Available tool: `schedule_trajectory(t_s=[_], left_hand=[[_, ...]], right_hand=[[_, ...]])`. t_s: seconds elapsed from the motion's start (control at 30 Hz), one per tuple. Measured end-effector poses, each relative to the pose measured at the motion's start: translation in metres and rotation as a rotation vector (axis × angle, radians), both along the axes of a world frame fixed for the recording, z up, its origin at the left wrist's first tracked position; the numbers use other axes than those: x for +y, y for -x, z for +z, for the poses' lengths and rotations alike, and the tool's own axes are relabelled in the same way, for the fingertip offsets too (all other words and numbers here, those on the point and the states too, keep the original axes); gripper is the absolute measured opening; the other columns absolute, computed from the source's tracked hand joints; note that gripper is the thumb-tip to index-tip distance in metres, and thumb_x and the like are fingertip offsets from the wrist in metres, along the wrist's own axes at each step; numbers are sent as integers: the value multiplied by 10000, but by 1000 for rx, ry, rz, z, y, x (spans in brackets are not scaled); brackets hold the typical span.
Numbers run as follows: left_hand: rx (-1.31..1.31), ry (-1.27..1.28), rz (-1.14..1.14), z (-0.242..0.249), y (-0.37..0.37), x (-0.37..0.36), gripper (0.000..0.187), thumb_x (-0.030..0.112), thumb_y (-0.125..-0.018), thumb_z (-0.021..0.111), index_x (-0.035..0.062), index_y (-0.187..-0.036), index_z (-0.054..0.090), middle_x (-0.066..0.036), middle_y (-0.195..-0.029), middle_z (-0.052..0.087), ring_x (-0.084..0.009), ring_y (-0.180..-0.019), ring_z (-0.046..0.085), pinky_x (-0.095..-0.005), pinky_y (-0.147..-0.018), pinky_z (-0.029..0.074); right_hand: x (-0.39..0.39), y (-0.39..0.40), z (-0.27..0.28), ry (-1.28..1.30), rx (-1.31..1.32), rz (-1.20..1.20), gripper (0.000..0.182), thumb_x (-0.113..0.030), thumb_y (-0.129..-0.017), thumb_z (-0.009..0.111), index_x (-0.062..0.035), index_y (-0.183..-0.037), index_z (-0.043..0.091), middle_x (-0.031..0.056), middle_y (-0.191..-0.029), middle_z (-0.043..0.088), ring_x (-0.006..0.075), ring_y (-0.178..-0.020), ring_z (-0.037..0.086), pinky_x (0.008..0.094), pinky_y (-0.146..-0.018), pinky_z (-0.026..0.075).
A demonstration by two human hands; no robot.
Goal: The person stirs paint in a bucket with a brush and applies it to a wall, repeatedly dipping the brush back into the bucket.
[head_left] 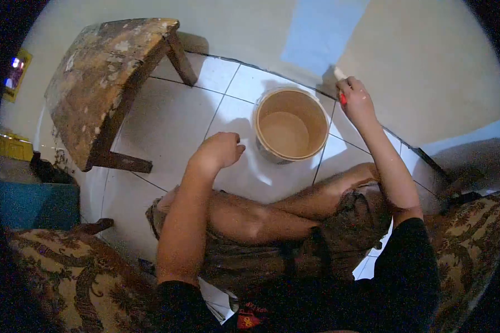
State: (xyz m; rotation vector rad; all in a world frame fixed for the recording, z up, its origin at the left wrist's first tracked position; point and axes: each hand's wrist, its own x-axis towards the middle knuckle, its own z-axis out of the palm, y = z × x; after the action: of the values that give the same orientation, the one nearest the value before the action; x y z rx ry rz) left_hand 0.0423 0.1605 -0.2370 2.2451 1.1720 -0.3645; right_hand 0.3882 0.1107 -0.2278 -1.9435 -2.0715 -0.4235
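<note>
My right hand (356,101) is closed round a brush with a red handle (343,99); its pale tip (339,72) points at the lower part of the wall (405,61). A round bucket (319,145) with tan contents stands on the tiled floor between my hands, just left of the brush. To the bucket's left, my left hand (222,150) hovers above the floor with its fingers curled; whether they hold anything is hidden. A light blue patch (319,33) shows on the wall above the brush.
A paint-spotted wooden bench (111,55) stands at the upper left, its legs on the tiles (166,116). My crossed legs (250,219) lie below the bucket. Patterned upholstery (78,277) is on both sides, and a teal box (39,205) sits at the far left.
</note>
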Motion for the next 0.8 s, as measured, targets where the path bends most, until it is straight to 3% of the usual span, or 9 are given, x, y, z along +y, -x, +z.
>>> schedule_trajectory(t_s=[0.17, 0.27, 0.33, 0.37, 0.43, 0.57, 0.67, 0.73, 0.8], left_hand=[[-62, -36, 8, -6, -10, 9, 318, 261, -817, 526, -6, -967, 611, -226, -934, 614, -370, -889, 586, -437, -810, 452], [-36, -51, 29, -13, -1, 4, 321, 265, -818, 528, -12, -957, 613, -229, -936, 612, -372, -897, 583, -436, -818, 450], [-15, -22, 11, -7, -2, 6, 321, 268, -819, 524, -4, -966, 614, -220, -947, 613, -369, -902, 584, -434, -819, 453], [19, -7, -2, -6, -3, 8, 375, 302, -836, 537, 1, -1055, 579, -210, -963, 618, -369, -909, 588, -425, -818, 460], [13, -1, 19, -7, -3, 9, 366, 302, -839, 535, 10, -1055, 583, -209, -967, 617, -365, -911, 588, -423, -818, 460], [2, -21, 26, -3, -10, 8, 325, 281, -835, 516, 15, -1000, 603, -205, -961, 618, -357, -909, 589, -424, -818, 460], [-13, -56, 35, -7, -9, 8, 300, 259, -825, 500, 8, -938, 619, -202, -952, 619, -355, -903, 590, -430, -812, 463], [-15, -75, 38, -8, -6, 8, 299, 256, -828, 496, 5, -936, 618, -200, -955, 619, -351, -905, 591, -428, -809, 466], [44, -24, -3, -7, -5, 11, 356, 301, -840, 532, 24, -1057, 582, -202, -986, 614, -356, -931, 583, -419, -840, 456]], right_hand=[[13, -22, -47, 315, 30, 17, 182, -98, -766, 542, -25, -922, 600, 175, -900, 558, 323, -861, 578, 400, -714, 483], [30, -66, -67, 235, 191, 10, 198, -128, -762, 557, -33, -929, 605, 166, -897, 559, 320, -852, 577, 400, -714, 474], [24, -53, -36, 142, 119, -46, 204, -140, -743, 592, -37, -919, 605, 152, -880, 560, 326, -834, 573, 406, -711, 465], [20, -46, -23, 170, 116, -39, 204, -140, -743, 592, -37, -919, 605, 152, -880, 560, 326, -834, 573, 406, -711, 465], [15, -29, -6, 69, 208, -30, 163, -51, -722, 602, -46, -885, 602, 136, -863, 557, 325, -814, 568, 392, -707, 468], [18, -34, -21, 244, 113, 70, 163, -51, -725, 604, -39, -888, 602, 136, -898, 560, 328, -820, 565, 384, -718, 473], [27, -62, -56, 148, 57, 167, 211, -82, -745, 578, -59, -954, 593, 140, -890, 554, 326, -848, 566, 413, -728, 472], [20, -49, -37, 246, 140, 125, 211, -80, -751, 569, -64, -960, 593, 142, -883, 552, 322, -849, 565, 400, -722, 481], [13, -43, -40, 72, 15, 97, 177, -54, -728, 616, -24, -901, 599, 141, -874, 560, 324, -791, 562, 376, -704, 482]])
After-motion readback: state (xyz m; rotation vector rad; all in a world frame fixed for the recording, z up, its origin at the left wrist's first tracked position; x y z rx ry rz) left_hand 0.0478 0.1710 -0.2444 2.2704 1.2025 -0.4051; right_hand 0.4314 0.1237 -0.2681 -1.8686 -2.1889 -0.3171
